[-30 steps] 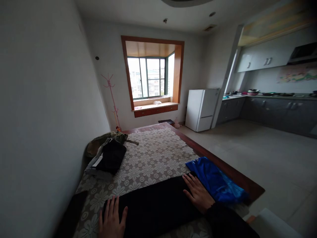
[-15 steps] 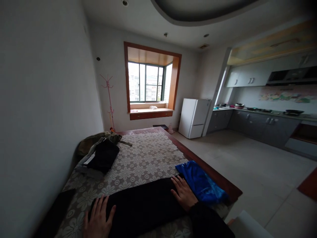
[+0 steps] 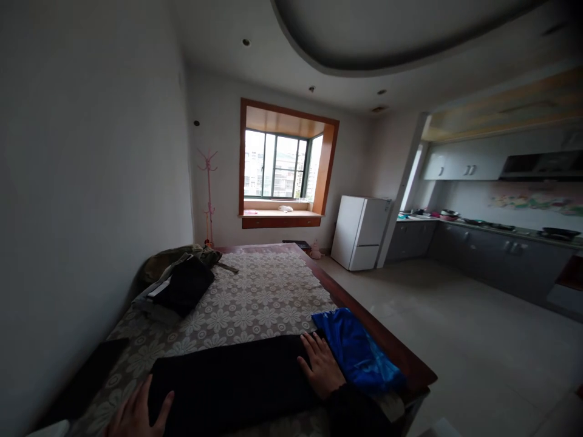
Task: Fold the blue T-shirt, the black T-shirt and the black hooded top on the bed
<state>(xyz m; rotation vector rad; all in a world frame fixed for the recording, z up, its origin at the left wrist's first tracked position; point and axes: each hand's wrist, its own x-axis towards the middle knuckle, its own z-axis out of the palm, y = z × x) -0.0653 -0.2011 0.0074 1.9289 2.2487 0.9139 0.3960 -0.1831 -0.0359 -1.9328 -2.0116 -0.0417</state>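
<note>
A black garment (image 3: 237,382), folded into a long flat strip, lies across the near end of the lace-covered table; its exact kind cannot be told. At its left end is my left hand (image 3: 141,413), fingers extended and thumb spread onto the cloth, its lower part cut off by the frame. My right hand (image 3: 322,367) lies flat on the garment's right end with the fingers stretched out. Just beyond that hand, a shiny blue cloth (image 3: 362,355) rests along the table's right edge.
The lace tablecloth (image 3: 268,288) covers a dark red wooden table (image 3: 392,337). Dark clothes (image 3: 184,285) and a camouflage bag (image 3: 157,261) sit against the left wall. Farther off are a pink coat stand (image 3: 209,194), a white fridge (image 3: 357,230) and kitchen cabinets (image 3: 487,255).
My view has tilted up a little. My left hand has slid left towards the garment's outer end, while my right hand keeps resting on the other end.
</note>
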